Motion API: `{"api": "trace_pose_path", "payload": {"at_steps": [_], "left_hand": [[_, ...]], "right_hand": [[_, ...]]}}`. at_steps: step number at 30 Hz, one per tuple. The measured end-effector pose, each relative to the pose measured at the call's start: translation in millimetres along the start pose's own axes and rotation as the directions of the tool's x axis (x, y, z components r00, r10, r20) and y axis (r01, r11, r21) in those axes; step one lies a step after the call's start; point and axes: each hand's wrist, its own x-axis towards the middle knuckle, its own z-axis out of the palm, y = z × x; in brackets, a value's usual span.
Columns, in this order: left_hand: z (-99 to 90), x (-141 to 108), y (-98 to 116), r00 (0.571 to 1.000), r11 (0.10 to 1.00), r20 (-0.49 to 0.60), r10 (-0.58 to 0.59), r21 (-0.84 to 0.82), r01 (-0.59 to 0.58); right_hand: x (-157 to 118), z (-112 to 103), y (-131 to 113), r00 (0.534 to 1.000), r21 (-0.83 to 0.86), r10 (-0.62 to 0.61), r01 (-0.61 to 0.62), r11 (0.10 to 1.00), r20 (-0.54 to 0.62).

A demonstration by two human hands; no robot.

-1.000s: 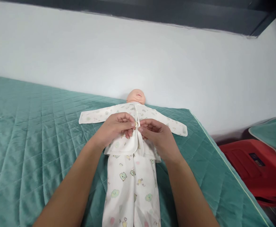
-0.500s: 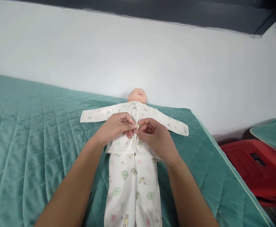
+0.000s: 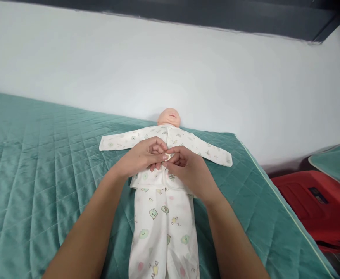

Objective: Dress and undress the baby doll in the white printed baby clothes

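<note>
On the doll (image 3: 169, 117), the left hand (image 3: 142, 157) and right hand (image 3: 188, 166) pinch the front edges of the printed shirt (image 3: 152, 176) at mid-chest, fingers nearly closed; the pale spot between them seems to be a button. Below lie the printed trousers (image 3: 155, 232); beneath the doll, the green quilt (image 3: 42, 174).

So there's this teal quilted bedspread (image 3: 42, 174) with diamond stitching and pale piping down its right edge, pretty rumpled on the left. Plain white wall (image 3: 100, 69) behind it, dark panel (image 3: 187, 15) running across the top. Off to the right there's a red plastic thing (image 3: 306, 205), can't tell what, with a dark label (image 3: 318, 195), plus some teal fabric (image 3: 338, 162) partly overlapping it.
</note>
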Motion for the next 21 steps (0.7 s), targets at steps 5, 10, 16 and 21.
{"api": "trace_pose_path", "payload": {"at_steps": [5,10,16,21], "left_hand": [[-5.3,-4,5,0.999,0.998,0.035,-0.041,0.043,0.04],[-5.2,-5,6,0.998,0.996,0.008,-0.065,0.055,0.065],[-3.3,3,-5,0.977,0.996,-0.2,0.073,0.067,-0.061],[6.9,15,-15,0.811,0.884,-0.419,0.409,0.402,-0.238]], "right_hand": [[3,-1,5,0.998,0.167,0.049,-0.044,0.985,-0.028],[6,3,10,0.975,0.335,0.042,0.034,0.941,-0.217],[12,7,24,0.862,0.234,-0.084,0.228,0.945,-0.5],[16,11,35,0.88,0.083,-0.226,0.285,0.955,-0.417]]}}
